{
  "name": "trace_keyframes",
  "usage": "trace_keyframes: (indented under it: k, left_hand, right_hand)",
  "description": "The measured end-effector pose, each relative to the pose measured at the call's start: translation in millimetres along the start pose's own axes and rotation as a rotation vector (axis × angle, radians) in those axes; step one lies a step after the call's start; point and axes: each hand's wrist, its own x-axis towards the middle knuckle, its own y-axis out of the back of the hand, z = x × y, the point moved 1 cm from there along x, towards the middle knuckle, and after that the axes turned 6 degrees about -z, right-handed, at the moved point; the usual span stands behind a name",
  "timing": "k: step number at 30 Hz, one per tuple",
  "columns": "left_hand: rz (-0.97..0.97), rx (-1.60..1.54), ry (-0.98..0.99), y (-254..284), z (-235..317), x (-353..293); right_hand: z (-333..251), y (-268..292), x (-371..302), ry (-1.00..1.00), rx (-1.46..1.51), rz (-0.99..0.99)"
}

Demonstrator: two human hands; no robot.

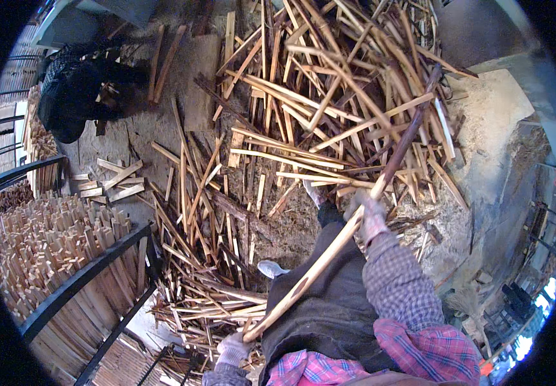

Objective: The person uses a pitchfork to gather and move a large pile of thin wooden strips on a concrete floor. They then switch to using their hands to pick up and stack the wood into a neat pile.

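The left hand [233, 350] curls around the near end of a long wooden strip [333, 253], which slants away to the right across dark clothing [323, 312] to the right hand [369, 215], wrapped around it farther up. A black rack [91, 278] borders the left; beyond, the strip reaches over a tangled woodpile [297, 100], floor [484, 167] opening rightward.

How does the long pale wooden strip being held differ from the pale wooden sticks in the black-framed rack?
The strip slants between the left hand and right hand; the sticks stand on end. The strip is single; the sticks are packed together. Both are wood.
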Motion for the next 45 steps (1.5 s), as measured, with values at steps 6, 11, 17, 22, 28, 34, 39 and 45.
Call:
trace_keyframes:
  k: [6,11,17,22,28,34,39,45]
  left_hand:
    - [0.112,-0.022,-0.095,9.7,39.9,3.7]
    - [0.128,-0.015,-0.194,-4.4,37.3,5.8]
    - [0.488,-0.12,-0.385,-103.6,-100.9,48.3]
    - [0.174,-0.095,-0.011,-220.4,-253.7,64.4]
    - [0.04,-0.055,0.2,-278.5,-371.0,50.2]
    - [0.115,-0.154,0.17,-195.8,-263.0,90.9]
    - [0.229,-0.231,0.03,-96.1,-82.2,106.4]
    - [0.899,-0.15,-0.433,2.3,118.4,104.2]
  right_hand:
    - [-44.3,25.7,71.8,0.171,0.135,-0.178]
    - [-36.2,54.2,109.4,0.243,0.128,-0.117]
    - [58.9,0.8,-31.6,0.282,-0.094,0.026]
    - [208.0,3.5,-171.3,0.134,0.007,-0.029]
    - [268.6,25.1,-249.2,-0.131,0.042,-0.054]
    - [160.3,-1.3,-191.2,-0.036,0.141,0.033]
    - [6.7,-22.5,-88.1,0.221,0.038,0.117]
    - [-101.6,-112.5,-3.3,0.349,-0.13,0.177]
